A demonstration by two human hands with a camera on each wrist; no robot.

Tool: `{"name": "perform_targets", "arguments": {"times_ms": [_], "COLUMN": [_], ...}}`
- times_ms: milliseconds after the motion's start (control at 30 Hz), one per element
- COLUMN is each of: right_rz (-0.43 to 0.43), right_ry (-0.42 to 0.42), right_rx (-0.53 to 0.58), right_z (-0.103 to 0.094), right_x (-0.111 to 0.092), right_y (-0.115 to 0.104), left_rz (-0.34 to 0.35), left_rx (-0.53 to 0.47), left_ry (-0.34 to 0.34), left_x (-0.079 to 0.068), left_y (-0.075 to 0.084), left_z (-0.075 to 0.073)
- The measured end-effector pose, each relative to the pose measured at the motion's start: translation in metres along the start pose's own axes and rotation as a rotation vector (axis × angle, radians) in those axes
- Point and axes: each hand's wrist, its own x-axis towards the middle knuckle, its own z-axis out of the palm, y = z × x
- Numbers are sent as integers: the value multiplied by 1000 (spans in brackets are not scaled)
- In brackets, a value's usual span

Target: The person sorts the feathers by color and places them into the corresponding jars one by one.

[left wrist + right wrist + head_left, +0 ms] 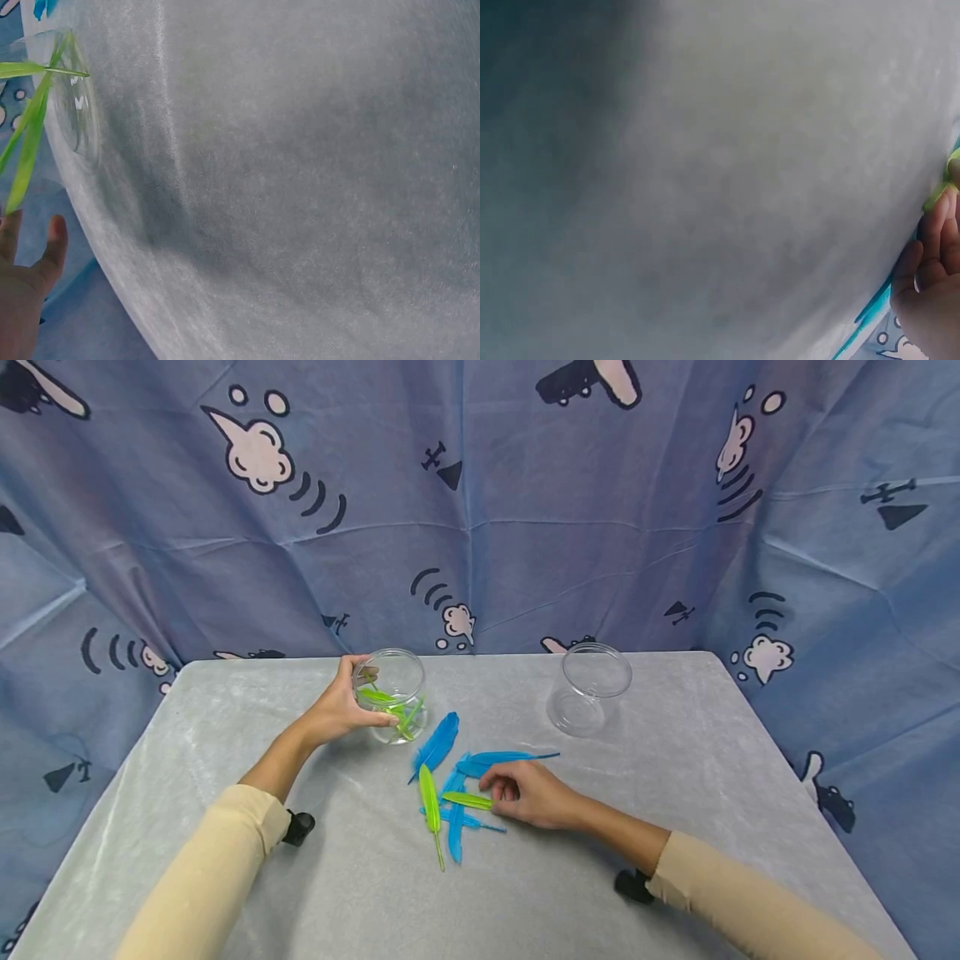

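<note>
My left hand (341, 706) grips the side of a clear round jar (420, 708) at the back left, thumb in front. Several green feathers (408, 720) lean inside this jar; the left wrist view shows the feathers (31, 142) through its wall. At the middle of the table, my right hand (536, 795) pinches the end of a green feather (467, 800) between thumb and fingers. That feather lies over blue feathers (456, 835). Just left of it is another green feather (429, 797), pointing toward me. In the right wrist view, the fingers partly hide the pinched feather (934, 198).
A second clear jar (577, 720) stands upright at the back right, with no feathers in it. One blue feather (437, 745) lies close in front of the left jar. Behind the grey-covered table (360, 877) hangs a blue patterned curtain (510, 577).
</note>
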Motion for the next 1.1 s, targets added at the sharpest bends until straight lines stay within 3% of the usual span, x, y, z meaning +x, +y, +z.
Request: {"name": "perform_targets", "arguments": {"times_ms": [633, 1100], "right_rz": [-2, -12], "right_ry": [71, 184], "right_rx": [90, 199], "right_z": [-25, -41], "right_x": [13, 47], "right_y": [-2, -13], "left_rz": [-7, -8], "left_rx": [9, -1], "left_ry": [0, 2], "left_x": [0, -1], "left_y": [0, -1], "left_z": [0, 0]}}
